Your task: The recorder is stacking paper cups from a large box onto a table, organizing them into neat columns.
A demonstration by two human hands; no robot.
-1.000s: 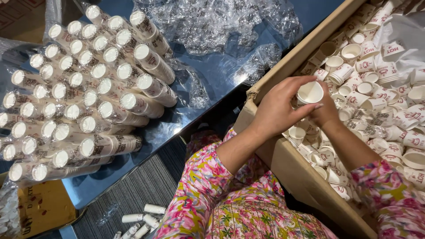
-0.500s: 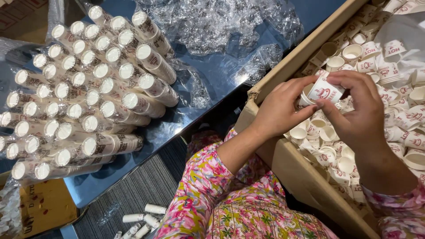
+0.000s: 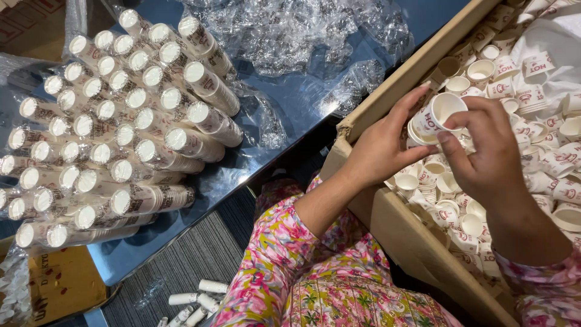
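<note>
Cups are what both hands work on here: a short nested stack of small white paper cups with red print is held tilted over the open cardboard box, mouth turned up and toward the right. The left hand cradles the stack from below and behind, its fingers curled round the lower cups, pinching them against the thumb. The right hand meets it from the other side, thumb and forefinger closed on the rim of the top cup. Loose cups fill the box beneath, lying every way, some upright, some on their sides.

To seat a cup well, judging from this grip, the left hand should hold the stack steady and only the right should move. The top cup wants to sit straight in the one below; a skewed rim would likely crease, since thin paper walls dent under a hard pinch. Light pressure near the rim, spread over 2 or 3 fingers, looks safer than a squeeze at mid-wall.

Across on the blue tabletop, long finished sleeves of cups lie on their sides in a pile, with crumpled clear plastic wrap behind them. A few small white tubes lie on the grey floor by the person's flowered sleeve.
</note>
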